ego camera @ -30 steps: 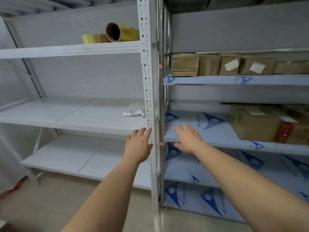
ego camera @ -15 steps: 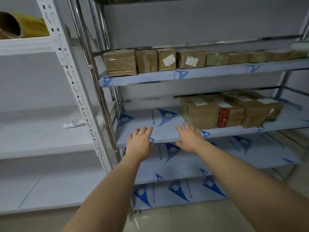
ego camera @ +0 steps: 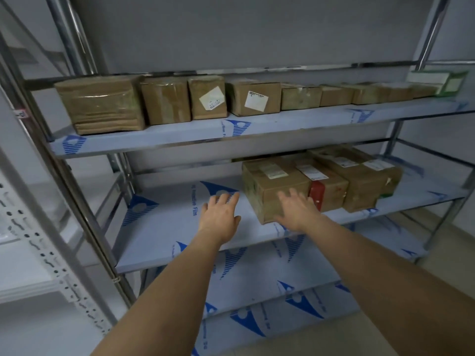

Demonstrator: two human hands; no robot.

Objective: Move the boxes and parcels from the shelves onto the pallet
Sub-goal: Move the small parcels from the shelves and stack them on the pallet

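A metal rack has shelves covered in blue-printed film. On its middle shelf (ego camera: 180,227) stands a group of taped brown boxes; the nearest one (ego camera: 270,186) is at the left of the group. My right hand (ego camera: 295,209) is stretched out with fingers spread in front of that box's front face, at or just short of it. My left hand (ego camera: 219,217) is open over the bare shelf to the left of the box. A box with a red band (ego camera: 326,188) stands beside the nearest one. The upper shelf (ego camera: 282,124) carries a row of several brown parcels (ego camera: 102,106). No pallet is in view.
A white perforated rack upright (ego camera: 51,253) and white shelves stand at the left. Chrome posts (ego camera: 84,191) frame the metal rack. Two lower filmed shelves (ego camera: 257,278) show no boxes. A green-and-white box (ego camera: 442,82) sits at the upper shelf's right end. Tiled floor lies at the lower right.
My view has swung right from the white rack to the metal rack. Both hands have moved forward over the middle shelf, and my right hand has reached the nearest box's front.
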